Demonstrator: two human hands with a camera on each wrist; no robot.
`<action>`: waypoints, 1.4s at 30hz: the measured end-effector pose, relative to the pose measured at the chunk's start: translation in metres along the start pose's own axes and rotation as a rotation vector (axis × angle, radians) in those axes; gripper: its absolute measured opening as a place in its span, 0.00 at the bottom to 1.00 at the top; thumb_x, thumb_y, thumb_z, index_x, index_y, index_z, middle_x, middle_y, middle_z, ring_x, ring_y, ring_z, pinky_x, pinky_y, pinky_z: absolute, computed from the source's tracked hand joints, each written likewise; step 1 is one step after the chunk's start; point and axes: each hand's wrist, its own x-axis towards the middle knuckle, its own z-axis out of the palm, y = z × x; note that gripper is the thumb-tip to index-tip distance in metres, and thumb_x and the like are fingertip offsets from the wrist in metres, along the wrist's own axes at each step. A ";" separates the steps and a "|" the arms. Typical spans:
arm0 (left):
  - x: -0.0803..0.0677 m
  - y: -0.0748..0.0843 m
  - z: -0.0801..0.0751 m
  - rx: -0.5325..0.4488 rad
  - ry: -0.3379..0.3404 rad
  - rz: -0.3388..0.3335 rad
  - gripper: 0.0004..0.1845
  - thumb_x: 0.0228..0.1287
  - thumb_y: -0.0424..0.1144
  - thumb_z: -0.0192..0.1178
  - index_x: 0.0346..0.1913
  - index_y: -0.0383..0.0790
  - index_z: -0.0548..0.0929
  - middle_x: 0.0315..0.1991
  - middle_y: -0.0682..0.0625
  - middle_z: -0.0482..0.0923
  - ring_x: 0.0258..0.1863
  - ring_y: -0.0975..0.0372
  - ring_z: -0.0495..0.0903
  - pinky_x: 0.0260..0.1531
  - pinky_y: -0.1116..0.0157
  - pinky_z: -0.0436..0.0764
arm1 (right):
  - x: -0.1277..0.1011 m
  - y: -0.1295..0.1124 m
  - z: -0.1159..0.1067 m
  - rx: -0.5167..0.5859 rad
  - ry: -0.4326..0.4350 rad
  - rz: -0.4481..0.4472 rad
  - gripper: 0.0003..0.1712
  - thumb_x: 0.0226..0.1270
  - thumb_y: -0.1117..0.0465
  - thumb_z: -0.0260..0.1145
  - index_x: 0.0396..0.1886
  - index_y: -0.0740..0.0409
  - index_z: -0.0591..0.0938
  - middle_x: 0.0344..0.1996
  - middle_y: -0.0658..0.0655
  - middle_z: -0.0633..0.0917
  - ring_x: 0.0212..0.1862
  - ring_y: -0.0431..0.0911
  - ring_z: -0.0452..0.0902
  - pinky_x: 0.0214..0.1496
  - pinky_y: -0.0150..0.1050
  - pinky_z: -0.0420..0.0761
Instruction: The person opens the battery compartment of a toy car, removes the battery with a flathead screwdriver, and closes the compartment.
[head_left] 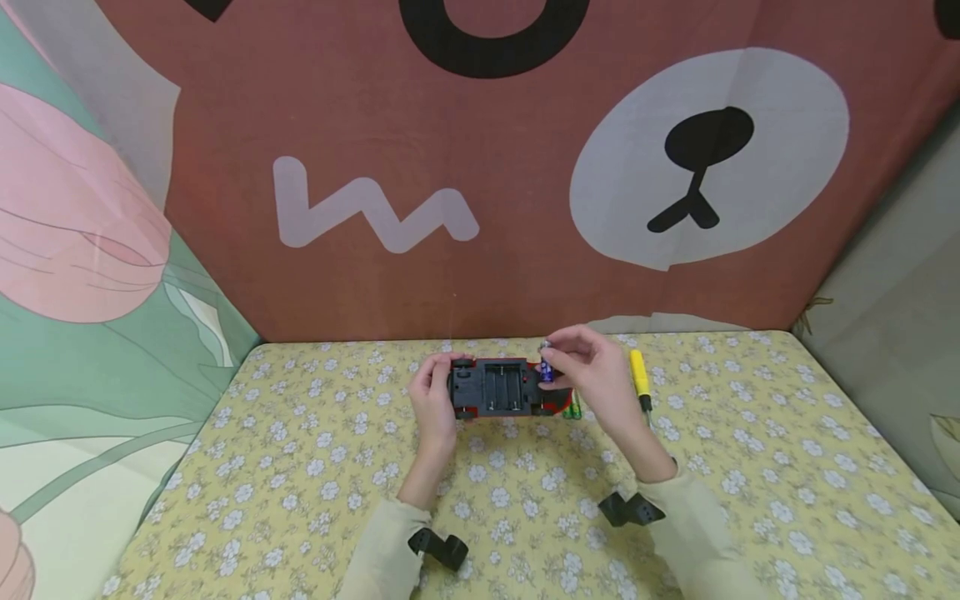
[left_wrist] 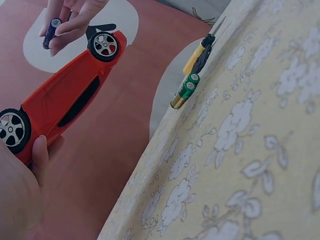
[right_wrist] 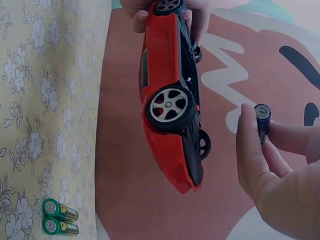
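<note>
My left hand point(head_left: 435, 404) grips a red toy car point(left_wrist: 65, 95) by one end, its black underside turned up in the head view. In the middle of that underside lies an uncovered battery compartment point(head_left: 503, 388), with no battery showing in it. Between thumb and fingers, my right hand point(head_left: 596, 375) pinches a blue battery point(right_wrist: 262, 120). It stands roughly upright over the car's other end in the head view; the right wrist view shows it apart from the car.
Two green batteries point(right_wrist: 60, 217) lie side by side on the flowered tablecloth point(head_left: 322, 500). Farther right are a yellow-handled screwdriver point(head_left: 639, 373) and, beside it, a small black piece point(left_wrist: 202, 59). A cloth backdrop point(head_left: 375, 292) with a bear print rises behind the table.
</note>
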 end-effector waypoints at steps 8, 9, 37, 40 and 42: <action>0.001 0.000 0.000 -0.011 0.013 -0.007 0.18 0.79 0.39 0.53 0.43 0.24 0.85 0.39 0.46 0.88 0.33 0.62 0.83 0.32 0.67 0.82 | 0.002 -0.004 -0.007 -0.001 -0.019 0.037 0.15 0.72 0.73 0.65 0.56 0.72 0.79 0.44 0.66 0.82 0.40 0.44 0.84 0.42 0.49 0.89; 0.001 0.000 0.000 -0.012 0.012 -0.008 0.18 0.79 0.39 0.53 0.43 0.24 0.85 0.39 0.46 0.88 0.33 0.62 0.82 0.32 0.67 0.81 | 0.002 -0.005 -0.007 -0.004 -0.018 0.039 0.15 0.72 0.74 0.64 0.56 0.72 0.79 0.44 0.66 0.81 0.41 0.44 0.84 0.43 0.48 0.88; -0.001 0.001 0.001 -0.006 -0.004 0.005 0.20 0.80 0.40 0.51 0.46 0.22 0.84 0.45 0.30 0.84 0.34 0.61 0.81 0.34 0.66 0.80 | 0.004 -0.004 -0.014 -0.066 0.051 0.029 0.14 0.78 0.70 0.60 0.57 0.72 0.81 0.51 0.66 0.81 0.43 0.42 0.81 0.39 0.43 0.89; 0.000 0.001 0.000 -0.010 -0.002 0.003 0.20 0.80 0.40 0.52 0.46 0.22 0.84 0.42 0.36 0.86 0.33 0.61 0.81 0.33 0.66 0.79 | 0.005 -0.004 -0.015 -0.063 0.053 0.030 0.13 0.78 0.70 0.60 0.57 0.72 0.81 0.51 0.66 0.81 0.43 0.42 0.81 0.39 0.43 0.89; 0.000 0.001 0.000 -0.015 0.001 0.001 0.19 0.80 0.39 0.52 0.45 0.22 0.84 0.41 0.41 0.87 0.33 0.61 0.81 0.32 0.66 0.79 | 0.005 -0.003 -0.015 -0.065 0.053 0.029 0.13 0.78 0.70 0.61 0.56 0.72 0.82 0.50 0.66 0.82 0.43 0.42 0.81 0.39 0.43 0.89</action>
